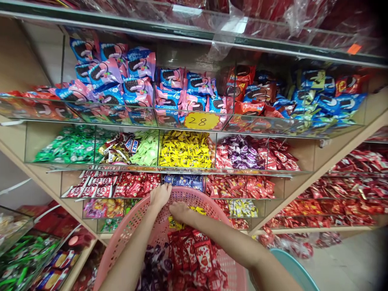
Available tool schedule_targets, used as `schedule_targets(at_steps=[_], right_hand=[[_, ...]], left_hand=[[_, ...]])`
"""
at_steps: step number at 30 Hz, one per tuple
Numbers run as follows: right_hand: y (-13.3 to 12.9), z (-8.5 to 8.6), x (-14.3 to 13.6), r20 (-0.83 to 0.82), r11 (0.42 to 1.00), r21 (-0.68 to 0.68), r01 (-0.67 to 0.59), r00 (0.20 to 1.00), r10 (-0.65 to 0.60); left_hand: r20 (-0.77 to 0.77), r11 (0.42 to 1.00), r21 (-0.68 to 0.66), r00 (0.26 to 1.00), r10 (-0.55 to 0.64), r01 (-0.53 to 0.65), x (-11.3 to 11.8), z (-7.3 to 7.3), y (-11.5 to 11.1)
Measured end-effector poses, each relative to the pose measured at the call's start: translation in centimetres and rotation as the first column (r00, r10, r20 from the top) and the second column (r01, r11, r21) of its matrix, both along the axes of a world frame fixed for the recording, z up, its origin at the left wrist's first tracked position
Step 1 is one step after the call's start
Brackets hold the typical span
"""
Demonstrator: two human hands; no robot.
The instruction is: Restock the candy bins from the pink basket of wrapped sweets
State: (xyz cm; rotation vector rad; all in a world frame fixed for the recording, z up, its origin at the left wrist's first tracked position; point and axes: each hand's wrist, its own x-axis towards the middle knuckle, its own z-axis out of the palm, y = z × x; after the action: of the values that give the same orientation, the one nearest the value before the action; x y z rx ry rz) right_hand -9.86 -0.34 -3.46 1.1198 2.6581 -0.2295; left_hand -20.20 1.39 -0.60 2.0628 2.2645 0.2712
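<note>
My left hand (160,196) is closed over the far rim of a pink plastic basket (119,238) with perforated walls. Inside that basket, near its far wall, my right hand (179,212) is curled closed. Yellow-wrapped candies (176,223) lie right under and behind its fingers; whatever the fist holds is hidden. Nearer to me, red-wrapped candies (203,256) cover the right half of the basket's load, and dark purple-wrapped candies (154,262) fill the left.
Stepped shelves with clear dividers rise ahead, holding green candies (71,145), yellow candies (185,149) and blue-pink cookie packs (104,72). A yellow price tag (202,120) reads 28. A teal tub (292,266) stands at the lower right. More red packs (327,188) fill shelves rightward.
</note>
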Motion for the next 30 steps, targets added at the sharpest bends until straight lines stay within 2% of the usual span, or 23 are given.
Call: schedule_targets(at_steps=[7,10,13,17,19,20,22,24,27,30], right_hand=[[-0.6,0.6,0.3,0.066,0.998,-0.011,-0.069,0.995,0.07],[-0.9,2.0,0.6,0.058,0.997,-0.008,-0.077,0.995,0.077],[-1.4,5.1,1.3,-0.018,0.995,0.032,-0.096,0.995,0.097],[-1.6,11.2,3.5,-0.21,0.981,0.065,-0.183,0.958,0.193],[-1.0,14.1,5.1,-0.32,0.978,0.086,-0.188,0.925,0.206],[-0.5,15.4,6.0,-0.375,0.98,0.106,-0.169,0.906,0.197],[1.0,17.3,7.5,-0.468,0.985,0.166,-0.054,0.875,0.127],[2.6,18.4,8.7,-0.522,0.968,0.236,0.086,0.851,0.051],[4.7,18.8,9.6,-0.515,0.932,0.3,0.202,0.857,-0.02],[5.7,18.3,9.7,-0.465,0.938,0.284,0.199,0.884,-0.047]], left_hand=[[0.005,1.0,-0.007,1.0,0.005,-0.005,0.1,0.2,-0.1],[0.003,1.0,0.001,1.0,-0.001,0.001,0.0,0.0,0.1],[0.006,1.0,-0.003,1.0,-0.003,0.003,-0.1,-0.1,0.2],[0.006,0.999,-0.016,0.999,-0.033,0.033,-0.2,0.2,0.1],[-0.002,0.999,-0.009,0.999,-0.033,0.032,-0.1,0.3,0.1],[-0.003,1.0,-0.008,1.0,-0.026,0.026,-0.1,0.3,0.1],[0.004,1.0,-0.003,1.0,-0.014,0.014,0.0,0.2,0.1],[0.009,1.0,0.008,1.0,-0.012,0.012,0.0,0.1,0.1],[0.005,1.0,0.022,1.0,-0.012,0.012,-0.1,-0.2,0.2],[0.012,1.0,0.025,1.0,-0.011,0.01,-0.2,-0.3,0.2]])
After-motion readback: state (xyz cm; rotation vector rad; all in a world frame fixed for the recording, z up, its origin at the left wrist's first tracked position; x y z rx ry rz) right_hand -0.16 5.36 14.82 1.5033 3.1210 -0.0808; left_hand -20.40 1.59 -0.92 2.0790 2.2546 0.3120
